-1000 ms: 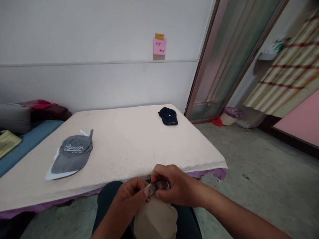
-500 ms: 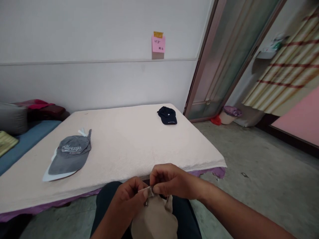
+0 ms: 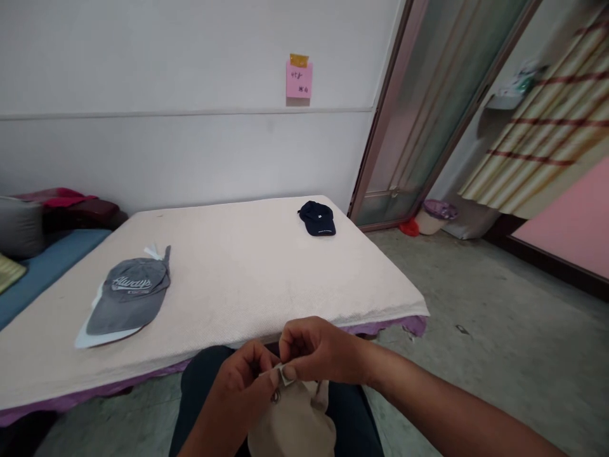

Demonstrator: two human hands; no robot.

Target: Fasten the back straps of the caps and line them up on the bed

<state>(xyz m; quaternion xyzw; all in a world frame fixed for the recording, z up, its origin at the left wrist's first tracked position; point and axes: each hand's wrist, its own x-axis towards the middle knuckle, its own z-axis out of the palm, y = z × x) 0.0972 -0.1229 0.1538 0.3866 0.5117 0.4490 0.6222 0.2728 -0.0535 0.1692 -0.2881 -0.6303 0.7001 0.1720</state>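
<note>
A beige cap lies over my lap, its strap and a small metal buckle uppermost. My left hand pinches the strap near the buckle between thumb and forefinger. Close beside it, my right hand pinches the pale strap end, the fingertips of both hands almost touching. The cap's lower part runs out of the frame. On the bed lie a grey cap with white lettering, resting on a white sheet, and a navy cap near the far right corner.
The bed with a pale cover stands right in front of my knees. A grey cushion and folded cloths are at the far left. To the right are a sliding door, a bin and a curtain. A pink note hangs on the wall.
My view has shifted slightly. My right hand has moved a little left and down along the strap, closer to my left hand. Both hands keep their pinch.
</note>
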